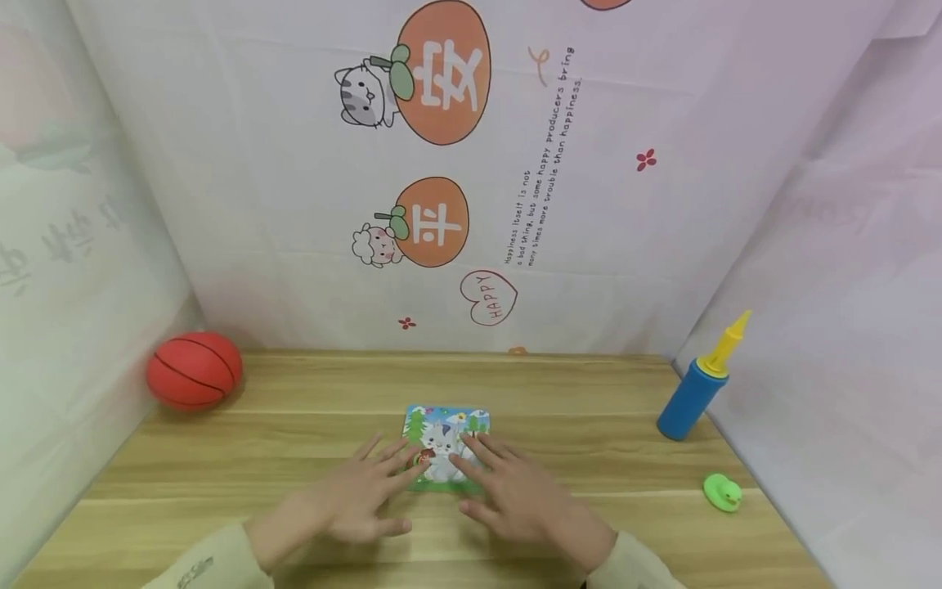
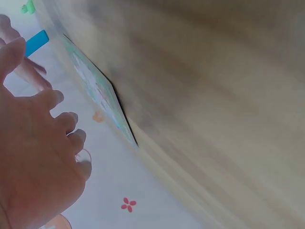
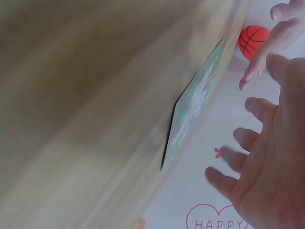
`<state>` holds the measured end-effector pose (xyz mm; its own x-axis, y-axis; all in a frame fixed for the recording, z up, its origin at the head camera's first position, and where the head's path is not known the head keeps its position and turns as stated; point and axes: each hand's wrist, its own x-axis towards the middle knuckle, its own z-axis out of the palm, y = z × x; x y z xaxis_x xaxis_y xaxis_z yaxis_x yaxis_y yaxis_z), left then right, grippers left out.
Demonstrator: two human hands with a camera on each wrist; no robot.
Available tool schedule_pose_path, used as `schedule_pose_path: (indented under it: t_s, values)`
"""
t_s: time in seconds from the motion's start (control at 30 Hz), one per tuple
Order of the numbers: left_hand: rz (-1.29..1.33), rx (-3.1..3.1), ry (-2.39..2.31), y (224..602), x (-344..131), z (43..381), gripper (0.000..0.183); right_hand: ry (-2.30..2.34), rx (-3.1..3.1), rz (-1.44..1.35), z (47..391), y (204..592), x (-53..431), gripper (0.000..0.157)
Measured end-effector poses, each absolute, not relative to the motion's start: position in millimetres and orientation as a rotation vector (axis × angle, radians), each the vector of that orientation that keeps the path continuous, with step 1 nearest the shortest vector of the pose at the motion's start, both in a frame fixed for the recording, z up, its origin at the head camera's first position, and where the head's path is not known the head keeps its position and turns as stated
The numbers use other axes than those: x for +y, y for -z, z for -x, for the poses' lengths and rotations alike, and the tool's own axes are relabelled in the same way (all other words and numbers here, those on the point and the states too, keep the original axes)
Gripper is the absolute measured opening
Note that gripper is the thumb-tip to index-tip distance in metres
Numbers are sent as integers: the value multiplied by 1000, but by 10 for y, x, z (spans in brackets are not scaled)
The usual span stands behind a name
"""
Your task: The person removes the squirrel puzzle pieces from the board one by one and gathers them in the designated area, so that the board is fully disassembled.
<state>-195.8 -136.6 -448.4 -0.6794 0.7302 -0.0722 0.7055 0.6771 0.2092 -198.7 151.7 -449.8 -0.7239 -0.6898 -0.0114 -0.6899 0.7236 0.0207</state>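
A small square picture puzzle [image 1: 446, 435] with a white cat on it lies flat on the wooden table [image 1: 294, 425]. My left hand [image 1: 364, 488] is over its near left corner with fingers spread and straight. My right hand [image 1: 511, 484] is over its near right corner, also spread. Neither hand holds anything. In the left wrist view the left hand [image 2: 40, 152] sits apart from the puzzle [image 2: 97, 90], with a gap between them. The right wrist view shows the right hand [image 3: 269, 162] likewise clear of the puzzle's edge [image 3: 190, 107].
An orange toy basketball [image 1: 194, 370] sits at the back left by the cloth wall. A blue and yellow hand pump [image 1: 695, 388] stands at the right, with a small green duck [image 1: 723, 492] nearer the front. Printed cloth walls close in three sides.
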Motion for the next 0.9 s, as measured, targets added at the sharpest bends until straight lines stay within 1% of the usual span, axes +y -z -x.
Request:
schedule_pose_path:
  t_s: [0.17, 0.4, 0.7, 0.9]
  values:
    - [-1105, 2706, -131, 4440, -1286, 2108, 86, -55, 2871, 1080, 2119, 4452, 1452, 70]
    - [-1022, 2662, -90, 4489, -1207, 2162, 92, 6, 2733, 960, 2150, 4459, 1410, 71]
    - [-934, 2619, -52, 4523, -1197, 2146, 93, 66, 2634, 925, 2162, 4573, 1371, 69]
    - [-951, 2611, -37, 4543, -1218, 2122, 92, 62, 2634, 928, 2137, 4608, 1361, 69]
